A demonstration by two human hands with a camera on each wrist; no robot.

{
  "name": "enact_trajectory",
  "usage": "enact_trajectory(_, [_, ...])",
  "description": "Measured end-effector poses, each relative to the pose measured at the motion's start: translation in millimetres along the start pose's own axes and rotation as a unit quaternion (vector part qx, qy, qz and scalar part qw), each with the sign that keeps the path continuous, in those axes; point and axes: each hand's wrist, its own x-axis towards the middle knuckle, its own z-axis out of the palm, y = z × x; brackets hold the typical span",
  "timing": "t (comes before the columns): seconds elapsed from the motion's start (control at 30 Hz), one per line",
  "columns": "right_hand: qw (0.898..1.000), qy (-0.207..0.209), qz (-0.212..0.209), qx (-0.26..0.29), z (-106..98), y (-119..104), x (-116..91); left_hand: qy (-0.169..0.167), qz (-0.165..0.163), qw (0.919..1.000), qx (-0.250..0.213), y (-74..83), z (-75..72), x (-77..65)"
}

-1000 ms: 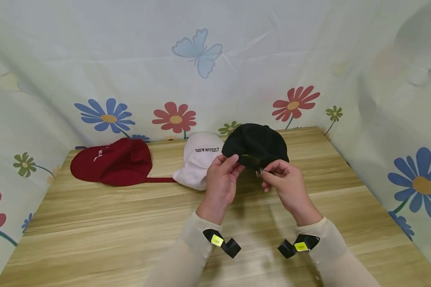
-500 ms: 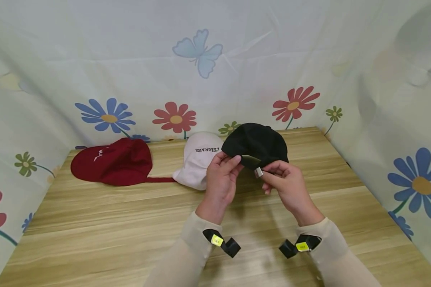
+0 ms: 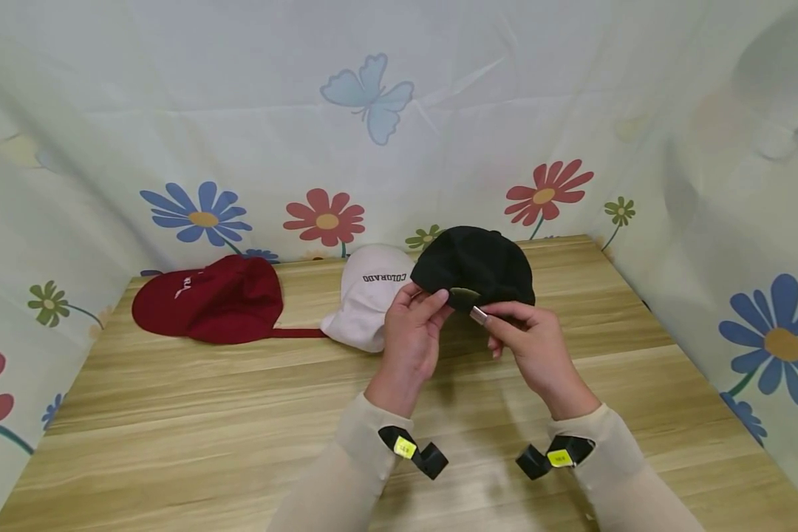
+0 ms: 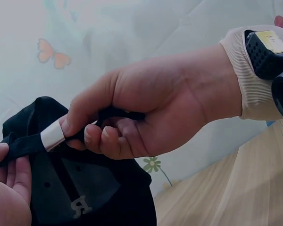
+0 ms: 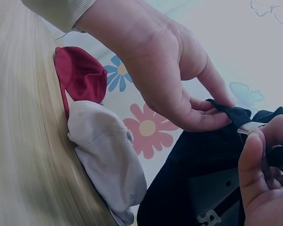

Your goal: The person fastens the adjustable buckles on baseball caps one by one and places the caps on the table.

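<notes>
Both hands work at the back of a black cap (image 3: 475, 258), held crown up at the back of the table. With thumb and fingers my left hand (image 3: 412, 332) pinches the cap's rear edge and strap (image 4: 21, 147), left of the gap in the back. My right hand (image 3: 532, 336) pinches a silver metal buckle (image 4: 53, 135) on that strap, thumb against its end. Dark strap also runs on under the right fingers in the left wrist view. A white letter R (image 4: 80, 206) shows inside the cap.
Left of the black cap lies a white cap (image 3: 366, 295) lettered COLORADO. Farther left, a dark red cap (image 3: 233, 303) lies with its strap (image 3: 299, 333) reaching the white one. Flowered cloth (image 3: 239, 133) walls the wooden table (image 3: 239, 428) at back and sides.
The silver buckle has turned: small and edge-on at first, then a square face, now a narrow bar slanting along the strap. Hands and caps have stayed nearly in place.
</notes>
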Motion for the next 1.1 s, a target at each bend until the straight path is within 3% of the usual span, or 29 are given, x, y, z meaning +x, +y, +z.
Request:
enact_trajectory(0.43, [0.998, -0.024, -0.009, 0.054, 0.8, 1.0, -1.1, -0.013, 0.004, 0.9999, 0.009, -4.5, -1.6, -0.7])
enact_trajectory(0.67, [0.992, -0.051, -0.009, 0.119, 0.9, 1.3, -1.3, -0.028, -0.011, 0.9995, -0.011, -7.0, -1.6, -2.1])
enact_trajectory(1.1, [1.0, 0.013, -0.001, 0.023, 3.2, 5.4, 1.8, -0.021, -0.007, 0.9997, -0.008, -5.1, 0.8, -5.9])
